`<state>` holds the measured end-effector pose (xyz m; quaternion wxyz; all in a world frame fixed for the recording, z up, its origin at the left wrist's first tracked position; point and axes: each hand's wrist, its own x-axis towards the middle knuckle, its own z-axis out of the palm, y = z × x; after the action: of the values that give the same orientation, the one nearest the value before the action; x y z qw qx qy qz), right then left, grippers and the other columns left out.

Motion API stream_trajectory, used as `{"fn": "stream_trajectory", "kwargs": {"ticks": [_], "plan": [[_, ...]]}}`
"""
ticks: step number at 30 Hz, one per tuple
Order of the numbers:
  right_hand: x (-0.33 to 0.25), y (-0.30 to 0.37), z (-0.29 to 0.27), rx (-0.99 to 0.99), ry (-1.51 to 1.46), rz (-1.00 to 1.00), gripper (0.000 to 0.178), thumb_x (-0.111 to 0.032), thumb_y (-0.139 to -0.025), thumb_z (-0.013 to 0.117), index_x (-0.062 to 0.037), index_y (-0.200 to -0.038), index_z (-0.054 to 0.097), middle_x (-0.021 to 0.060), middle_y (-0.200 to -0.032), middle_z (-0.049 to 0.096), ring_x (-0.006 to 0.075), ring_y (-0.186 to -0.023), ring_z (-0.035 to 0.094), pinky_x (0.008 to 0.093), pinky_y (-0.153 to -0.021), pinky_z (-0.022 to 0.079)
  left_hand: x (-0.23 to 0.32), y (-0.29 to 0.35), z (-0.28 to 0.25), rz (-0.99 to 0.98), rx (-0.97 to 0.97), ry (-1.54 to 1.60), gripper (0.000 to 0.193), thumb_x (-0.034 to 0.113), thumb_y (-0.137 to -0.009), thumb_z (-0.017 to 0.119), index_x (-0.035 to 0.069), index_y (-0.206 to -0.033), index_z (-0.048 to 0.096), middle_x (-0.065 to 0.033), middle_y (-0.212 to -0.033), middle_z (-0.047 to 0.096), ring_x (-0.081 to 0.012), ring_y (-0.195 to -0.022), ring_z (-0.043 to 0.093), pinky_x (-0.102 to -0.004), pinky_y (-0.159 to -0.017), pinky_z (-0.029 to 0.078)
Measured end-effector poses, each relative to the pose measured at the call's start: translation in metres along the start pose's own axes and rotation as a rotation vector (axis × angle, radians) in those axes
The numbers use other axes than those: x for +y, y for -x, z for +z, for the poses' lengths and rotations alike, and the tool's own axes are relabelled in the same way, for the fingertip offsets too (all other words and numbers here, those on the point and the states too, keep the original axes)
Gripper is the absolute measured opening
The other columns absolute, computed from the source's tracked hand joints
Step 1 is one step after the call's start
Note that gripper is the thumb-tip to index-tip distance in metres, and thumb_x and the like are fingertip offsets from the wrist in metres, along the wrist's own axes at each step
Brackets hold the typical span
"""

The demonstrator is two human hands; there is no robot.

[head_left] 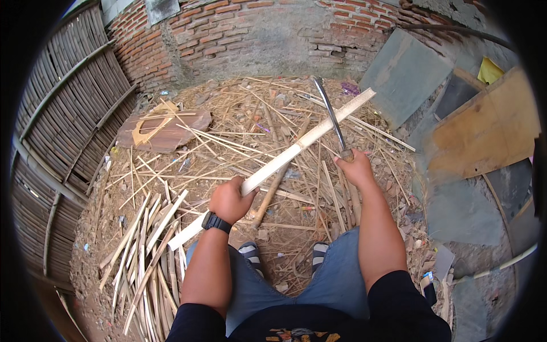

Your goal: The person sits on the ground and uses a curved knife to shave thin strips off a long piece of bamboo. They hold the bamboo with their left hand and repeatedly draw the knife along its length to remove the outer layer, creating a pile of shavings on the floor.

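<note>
A long, pale split-bamboo strip [279, 162] slants from beside my left knee up to the far right. Wrapped round its lower part is my left hand [229, 199], with a dark watch on the wrist. My right hand [356, 169] grips the handle of a machete [325, 101], whose long dark blade points away from me and slightly left. That blade crosses the strip in its upper half; whether it bites into the bamboo I cannot tell. My right palm hides most of the handle.
Beside my left leg lies a heap of split bamboo strips [142, 256]. Thin slivers litter the ground, with a brown board [165, 131] at far left. A bamboo fence [62, 102] stands left, a brick wall [250, 40] ahead, and leaning panels [484, 128] on the right.
</note>
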<state>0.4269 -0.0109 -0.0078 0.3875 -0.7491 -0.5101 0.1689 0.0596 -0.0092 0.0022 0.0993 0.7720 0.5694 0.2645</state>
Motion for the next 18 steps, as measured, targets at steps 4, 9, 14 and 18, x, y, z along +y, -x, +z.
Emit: {"fn": "stream_trajectory", "kwargs": {"ticks": [4,9,14,18], "plan": [[-0.014,0.011,0.004,-0.121,0.046,-0.122,0.050,-0.034,-0.085,0.082,0.0000,-0.120,0.072,0.0263,-0.110,0.075,0.0378,-0.106,0.073,0.0449,-0.095,0.054,-0.003,-0.001,0.004,-0.012,-0.025,-0.001,0.042,0.043,-0.087,0.082,0.004,-0.086,0.067,-0.0172,-0.072,0.069,-0.0380,-0.069,0.069,-0.0474,-0.065,0.054],[-0.033,0.019,0.005,-0.273,0.213,-0.182,0.052,-0.036,-0.083,0.083,-0.0076,-0.125,0.073,0.0232,-0.114,0.075,0.0375,-0.108,0.072,0.0447,-0.096,0.054,-0.005,0.001,0.002,-0.030,-0.048,0.018,0.043,0.044,-0.087,0.082,0.004,-0.088,0.068,-0.0173,-0.073,0.070,-0.0380,-0.070,0.070,-0.0473,-0.066,0.054],[-0.013,0.010,0.006,-0.257,0.122,-0.130,0.056,-0.037,-0.082,0.084,-0.0053,-0.127,0.072,0.0231,-0.113,0.075,0.0376,-0.107,0.072,0.0441,-0.095,0.055,-0.002,0.001,0.005,-0.006,-0.066,-0.014,0.045,0.047,-0.087,0.082,0.004,-0.088,0.068,-0.0178,-0.073,0.070,-0.0379,-0.070,0.070,-0.0478,-0.067,0.055],[-0.005,0.004,0.009,-0.267,0.106,-0.075,0.058,-0.037,-0.082,0.085,-0.0040,-0.128,0.071,0.0244,-0.113,0.075,0.0376,-0.108,0.072,0.0437,-0.095,0.055,0.000,0.000,0.007,0.000,-0.073,-0.024,0.047,0.048,-0.087,0.081,0.004,-0.086,0.067,-0.0179,-0.072,0.069,-0.0382,-0.070,0.070,-0.0478,-0.067,0.055]]}}
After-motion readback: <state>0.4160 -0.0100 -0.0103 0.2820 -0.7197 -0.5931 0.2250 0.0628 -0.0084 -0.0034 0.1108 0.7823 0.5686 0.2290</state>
